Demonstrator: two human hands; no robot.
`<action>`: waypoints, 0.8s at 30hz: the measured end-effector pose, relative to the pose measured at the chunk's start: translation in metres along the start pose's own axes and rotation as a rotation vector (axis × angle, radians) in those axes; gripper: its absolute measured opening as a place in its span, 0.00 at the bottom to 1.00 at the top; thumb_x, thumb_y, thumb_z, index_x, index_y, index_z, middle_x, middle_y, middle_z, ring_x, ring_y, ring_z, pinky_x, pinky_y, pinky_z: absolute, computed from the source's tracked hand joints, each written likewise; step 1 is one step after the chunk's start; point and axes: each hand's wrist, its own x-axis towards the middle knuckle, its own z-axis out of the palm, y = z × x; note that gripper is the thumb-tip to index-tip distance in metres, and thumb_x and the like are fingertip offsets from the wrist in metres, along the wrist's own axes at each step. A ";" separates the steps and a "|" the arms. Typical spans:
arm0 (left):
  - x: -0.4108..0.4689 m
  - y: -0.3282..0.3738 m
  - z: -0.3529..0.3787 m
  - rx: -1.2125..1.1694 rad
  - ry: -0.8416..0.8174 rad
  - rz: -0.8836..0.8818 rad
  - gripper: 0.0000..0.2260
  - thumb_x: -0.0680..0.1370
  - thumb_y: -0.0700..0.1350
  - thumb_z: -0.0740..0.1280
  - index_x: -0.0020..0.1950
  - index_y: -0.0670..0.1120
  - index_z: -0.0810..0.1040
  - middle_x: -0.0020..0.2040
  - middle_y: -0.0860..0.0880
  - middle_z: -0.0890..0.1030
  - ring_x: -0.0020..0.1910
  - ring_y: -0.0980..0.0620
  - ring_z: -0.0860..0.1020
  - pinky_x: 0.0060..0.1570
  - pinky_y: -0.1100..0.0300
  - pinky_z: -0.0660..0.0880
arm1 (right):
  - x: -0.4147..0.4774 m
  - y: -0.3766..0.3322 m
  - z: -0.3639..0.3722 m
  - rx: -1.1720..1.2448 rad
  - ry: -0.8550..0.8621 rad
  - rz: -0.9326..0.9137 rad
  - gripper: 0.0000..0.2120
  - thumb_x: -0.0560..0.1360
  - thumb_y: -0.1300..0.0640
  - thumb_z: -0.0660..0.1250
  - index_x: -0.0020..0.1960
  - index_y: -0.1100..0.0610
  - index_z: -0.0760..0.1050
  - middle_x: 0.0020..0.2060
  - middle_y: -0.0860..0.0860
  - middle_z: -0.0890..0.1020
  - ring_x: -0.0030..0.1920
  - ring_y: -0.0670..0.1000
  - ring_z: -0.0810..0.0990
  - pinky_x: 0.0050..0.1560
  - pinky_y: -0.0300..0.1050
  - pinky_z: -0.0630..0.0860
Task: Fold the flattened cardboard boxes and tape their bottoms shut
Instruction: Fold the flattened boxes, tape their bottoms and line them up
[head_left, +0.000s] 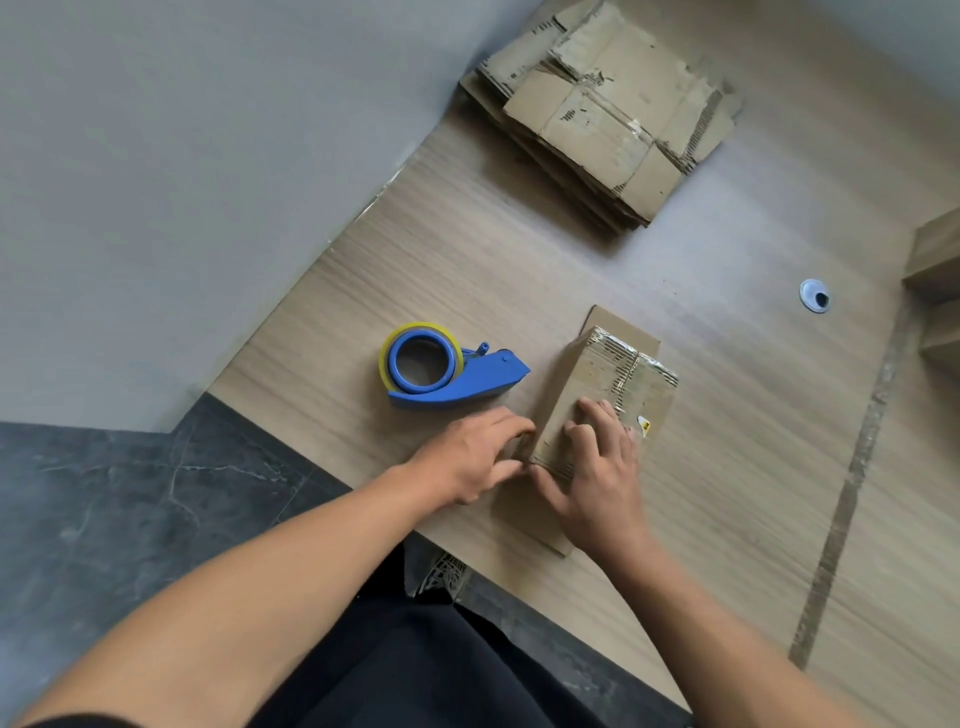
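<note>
- One blue tape dispenser (452, 371) with a yellowish roll lies on the wooden table (519, 249), left of the box (571, 384), near it but apart
- Left hand (472, 454) touches the box's near left side, fingers loosely straight and close together
- Box stands near the table's front edge, torn and taped on top
- Right hand (597, 470) rests flat on the box, fingers slightly apart
- Stack of flattened boxes (608, 109) sits at the back
</note>
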 end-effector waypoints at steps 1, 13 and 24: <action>0.001 0.001 0.000 0.023 0.002 0.012 0.21 0.77 0.49 0.71 0.68 0.47 0.74 0.63 0.49 0.76 0.60 0.48 0.76 0.61 0.50 0.73 | 0.000 0.001 0.000 0.020 -0.007 0.008 0.24 0.71 0.40 0.65 0.57 0.58 0.69 0.69 0.60 0.71 0.72 0.64 0.67 0.67 0.70 0.67; 0.014 0.014 -0.009 0.207 -0.083 0.020 0.21 0.77 0.51 0.70 0.67 0.48 0.69 0.63 0.49 0.74 0.60 0.46 0.74 0.59 0.47 0.74 | 0.003 0.013 -0.032 0.293 -0.234 0.055 0.27 0.74 0.43 0.58 0.65 0.59 0.78 0.75 0.52 0.67 0.78 0.50 0.57 0.76 0.58 0.59; 0.005 0.009 0.004 -0.011 0.072 -0.007 0.24 0.79 0.42 0.65 0.75 0.44 0.70 0.63 0.46 0.79 0.60 0.45 0.78 0.64 0.51 0.74 | 0.008 0.013 -0.047 0.488 0.174 0.710 0.34 0.76 0.56 0.72 0.77 0.47 0.62 0.78 0.56 0.56 0.78 0.54 0.57 0.74 0.43 0.56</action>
